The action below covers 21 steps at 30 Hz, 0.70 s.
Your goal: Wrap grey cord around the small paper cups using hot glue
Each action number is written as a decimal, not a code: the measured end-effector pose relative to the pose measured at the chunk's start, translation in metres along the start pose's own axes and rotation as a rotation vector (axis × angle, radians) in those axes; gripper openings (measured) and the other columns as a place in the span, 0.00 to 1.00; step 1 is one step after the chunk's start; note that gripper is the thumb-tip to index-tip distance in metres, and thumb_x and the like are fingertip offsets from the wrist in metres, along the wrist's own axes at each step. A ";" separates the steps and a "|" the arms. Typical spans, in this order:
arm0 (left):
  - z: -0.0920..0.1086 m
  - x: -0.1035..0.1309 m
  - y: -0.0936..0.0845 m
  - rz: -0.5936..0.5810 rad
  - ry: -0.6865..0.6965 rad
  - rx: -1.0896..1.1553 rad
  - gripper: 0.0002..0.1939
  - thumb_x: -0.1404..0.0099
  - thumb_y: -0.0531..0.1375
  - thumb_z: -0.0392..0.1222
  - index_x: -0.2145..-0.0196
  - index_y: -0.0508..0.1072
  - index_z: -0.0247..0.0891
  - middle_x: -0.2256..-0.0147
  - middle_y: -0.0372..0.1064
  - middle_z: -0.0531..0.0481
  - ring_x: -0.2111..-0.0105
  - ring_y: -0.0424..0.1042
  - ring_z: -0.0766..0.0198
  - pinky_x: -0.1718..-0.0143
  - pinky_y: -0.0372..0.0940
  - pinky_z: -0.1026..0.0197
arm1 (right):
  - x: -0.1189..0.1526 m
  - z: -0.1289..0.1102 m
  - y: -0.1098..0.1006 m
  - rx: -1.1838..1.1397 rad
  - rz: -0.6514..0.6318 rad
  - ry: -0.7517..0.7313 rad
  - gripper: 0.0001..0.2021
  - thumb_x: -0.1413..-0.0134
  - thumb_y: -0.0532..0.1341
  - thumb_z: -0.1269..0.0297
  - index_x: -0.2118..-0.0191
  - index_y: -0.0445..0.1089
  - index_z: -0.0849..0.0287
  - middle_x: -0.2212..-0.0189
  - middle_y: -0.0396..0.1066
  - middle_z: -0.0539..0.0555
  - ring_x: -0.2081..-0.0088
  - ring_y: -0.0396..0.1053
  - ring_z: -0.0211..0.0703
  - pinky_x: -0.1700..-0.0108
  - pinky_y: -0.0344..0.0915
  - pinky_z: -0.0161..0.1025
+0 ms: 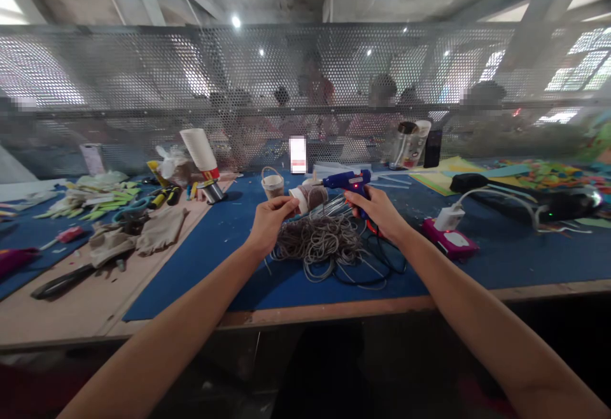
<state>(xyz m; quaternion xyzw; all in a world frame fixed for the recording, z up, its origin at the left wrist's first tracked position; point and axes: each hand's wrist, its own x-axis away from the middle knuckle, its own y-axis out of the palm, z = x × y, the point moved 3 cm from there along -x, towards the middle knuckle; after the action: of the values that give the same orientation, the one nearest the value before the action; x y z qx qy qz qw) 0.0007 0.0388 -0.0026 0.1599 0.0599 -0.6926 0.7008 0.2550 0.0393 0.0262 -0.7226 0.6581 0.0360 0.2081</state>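
Blue plastic glue gun (348,181), gripped in the right hand (379,212), could burn the left hand (266,223), pinching a white, brown-wrapped cup (302,200), if its nozzle slips toward eight o'clock.

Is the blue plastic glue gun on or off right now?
Apparently on: a small red light glows on the side of the glue gun, held in the right hand.
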 end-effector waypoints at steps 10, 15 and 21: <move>0.005 0.002 0.003 0.026 -0.029 0.056 0.16 0.49 0.73 0.48 0.67 0.82 0.34 0.70 0.75 0.48 0.69 0.71 0.66 0.62 0.67 0.62 | -0.018 0.027 -0.018 -0.084 0.097 0.121 0.09 0.50 0.64 0.59 0.69 0.69 0.59 0.75 0.69 0.48 0.78 0.65 0.33 0.75 0.62 0.31; 0.006 0.003 0.004 0.043 -0.050 0.064 0.16 0.51 0.73 0.48 0.68 0.82 0.34 0.71 0.75 0.49 0.70 0.70 0.67 0.63 0.67 0.63 | -0.029 0.047 -0.034 0.357 0.134 0.175 0.16 0.42 0.54 0.52 0.66 0.71 0.59 0.71 0.75 0.53 0.71 0.71 0.38 0.67 0.65 0.33; 0.006 0.003 0.003 0.029 -0.032 0.046 0.15 0.50 0.73 0.48 0.69 0.82 0.35 0.72 0.74 0.50 0.71 0.70 0.67 0.63 0.66 0.63 | -0.035 0.062 -0.049 0.738 0.172 0.290 0.23 0.46 0.56 0.42 0.76 0.70 0.58 0.73 0.74 0.59 0.63 0.74 0.54 0.64 0.62 0.40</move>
<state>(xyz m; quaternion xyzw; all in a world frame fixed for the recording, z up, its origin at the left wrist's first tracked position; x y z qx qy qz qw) 0.0034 0.0341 0.0022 0.1658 0.0304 -0.6859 0.7079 0.3118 0.0962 -0.0068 -0.5391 0.7076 -0.2876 0.3550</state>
